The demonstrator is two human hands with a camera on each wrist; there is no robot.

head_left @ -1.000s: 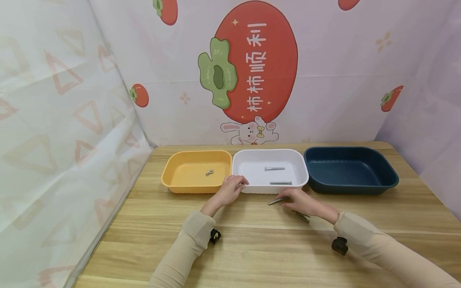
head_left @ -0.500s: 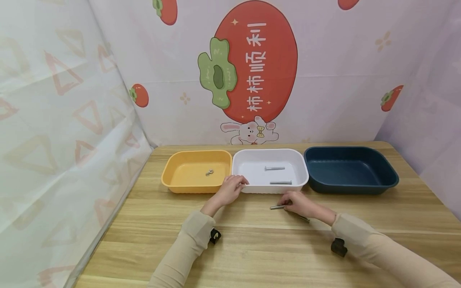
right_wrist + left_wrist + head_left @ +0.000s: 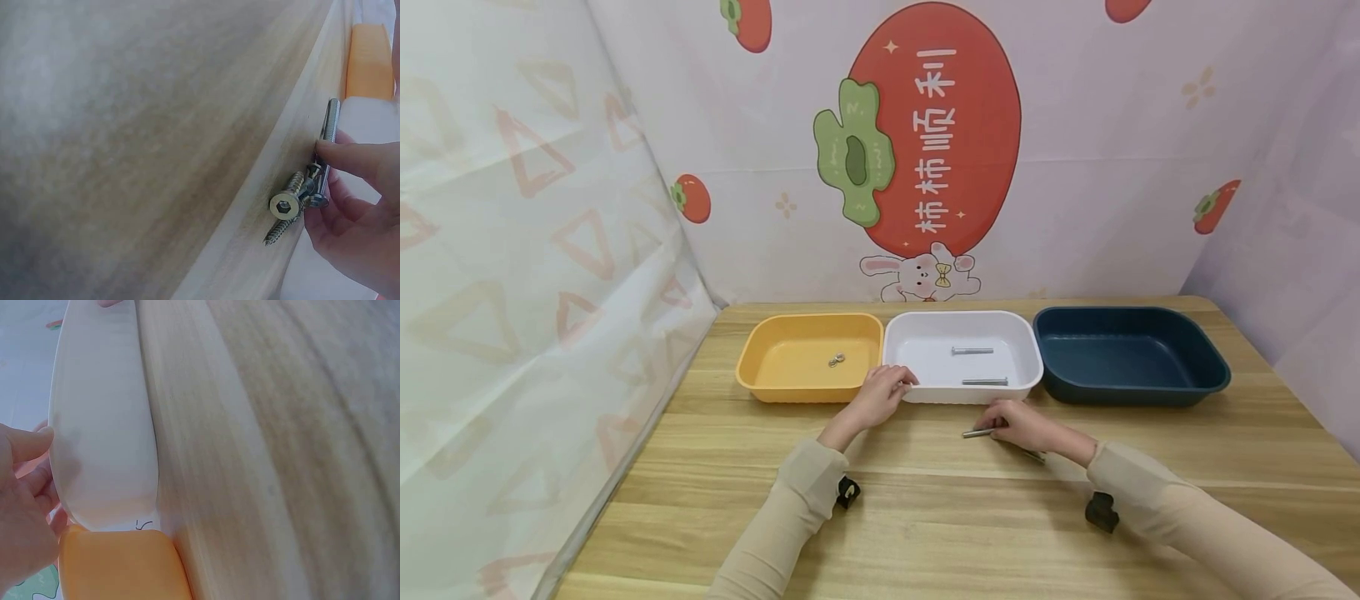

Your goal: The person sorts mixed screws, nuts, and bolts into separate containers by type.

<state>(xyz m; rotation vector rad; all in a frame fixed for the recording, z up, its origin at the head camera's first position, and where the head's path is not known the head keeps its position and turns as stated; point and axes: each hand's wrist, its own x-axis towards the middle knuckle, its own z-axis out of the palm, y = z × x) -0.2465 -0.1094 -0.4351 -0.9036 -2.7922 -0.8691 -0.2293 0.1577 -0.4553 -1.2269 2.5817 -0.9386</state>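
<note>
My right hand [image 3: 1021, 427] pinches a long silver bolt [image 3: 334, 122] between thumb and fingers, low over the wooden table, in front of the white tray [image 3: 955, 396]. Close under the hand lies a small heap of screws [image 3: 284, 206], one with a wide hex-socket head and one with a pointed threaded end. In the head view the hand mostly covers this heap. My left hand [image 3: 877, 398] grips the front rim of the white tray near its left corner, thumb outside and fingers behind the rim. Two bolts [image 3: 972, 352] lie inside that tray.
Left of the white tray stands a yellow tray [image 3: 805, 394] with a few small nuts [image 3: 837, 360]. A dark blue tray [image 3: 1135, 396] stands on the right. All three line the back of the wooden table [image 3: 940, 525], before a printed cloth backdrop.
The right hand has drawn the bolt slightly down toward the table, and the bolt has turned closer to level. The left hand keeps its place on the tray rim.
</note>
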